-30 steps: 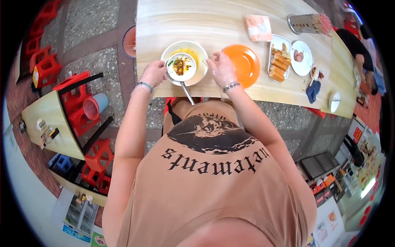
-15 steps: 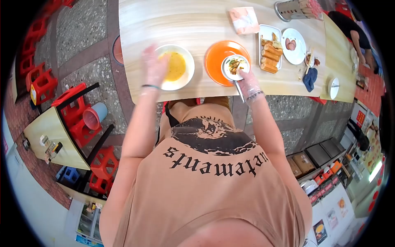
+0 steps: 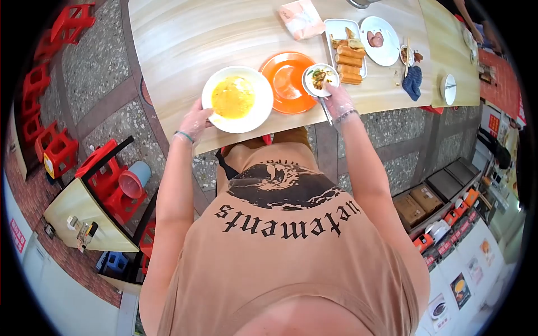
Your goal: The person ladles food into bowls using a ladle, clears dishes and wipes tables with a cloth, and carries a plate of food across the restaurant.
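Note:
My left hand (image 3: 196,121), in a clear glove, grips the left rim of a large white bowl (image 3: 262,106) with yellow soup in it. In my gloved right hand (image 3: 338,101) is a small white bowl (image 3: 320,79) with dark and green bits, together with a metal spoon (image 3: 326,111) whose handle points down. An orange plate (image 3: 281,78) lies between the two bowls, and the small bowl is at its right edge. My right thumb lies over the small bowl's rim.
Beyond the orange plate lie a tissue pack (image 3: 301,20), a tray (image 3: 364,63) of fried rolls, a white plate (image 3: 388,50) with meat pieces, a small dish with chopsticks, a dark blue cloth (image 3: 412,84) and another bowl (image 3: 449,95). A person's arm shows at upper right.
The small bowl and spoon have gone from over the large bowl to the right, into my right hand. My left hand let go of them and took hold of the large bowl's rim.

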Action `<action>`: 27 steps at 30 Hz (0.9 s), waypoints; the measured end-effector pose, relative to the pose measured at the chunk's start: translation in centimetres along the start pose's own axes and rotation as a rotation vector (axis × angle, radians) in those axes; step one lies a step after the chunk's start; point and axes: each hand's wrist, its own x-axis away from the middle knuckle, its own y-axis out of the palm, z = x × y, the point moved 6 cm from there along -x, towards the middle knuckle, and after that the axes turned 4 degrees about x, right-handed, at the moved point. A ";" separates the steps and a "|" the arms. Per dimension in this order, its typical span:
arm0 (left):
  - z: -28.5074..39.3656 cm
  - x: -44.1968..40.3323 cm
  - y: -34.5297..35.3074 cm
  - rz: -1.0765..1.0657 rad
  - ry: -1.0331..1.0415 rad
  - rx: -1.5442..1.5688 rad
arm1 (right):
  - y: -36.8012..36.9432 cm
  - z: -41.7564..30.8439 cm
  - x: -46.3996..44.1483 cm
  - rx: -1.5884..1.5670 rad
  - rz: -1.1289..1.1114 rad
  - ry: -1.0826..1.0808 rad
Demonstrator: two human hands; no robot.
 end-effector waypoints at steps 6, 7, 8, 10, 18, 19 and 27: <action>2.3 -1.4 10.0 -0.236 -0.034 -0.265 | 0.9 -1.3 -4.3 0.361 0.060 -0.101; 2.1 -2.3 11.1 -0.242 -0.035 -0.270 | 2.6 -3.0 -2.8 0.514 0.051 -0.121; 1.6 -3.4 12.0 -0.255 -0.054 -0.264 | 2.9 -3.2 -3.4 0.510 0.059 -0.124; 0.2 -4.7 13.0 -0.281 -0.076 -0.270 | 4.4 -4.3 -4.9 1.112 -0.021 -0.273; -0.4 -5.3 14.2 -0.163 0.044 -0.269 | 7.2 -7.6 -3.0 1.367 0.084 -0.609; -0.7 -5.6 13.9 -0.173 0.041 -0.279 | 7.0 -8.4 -1.2 1.345 0.171 -0.807; 0.3 -2.0 6.3 0.199 0.176 -0.167 | -21.6 -18.2 1.7 0.790 0.869 -0.848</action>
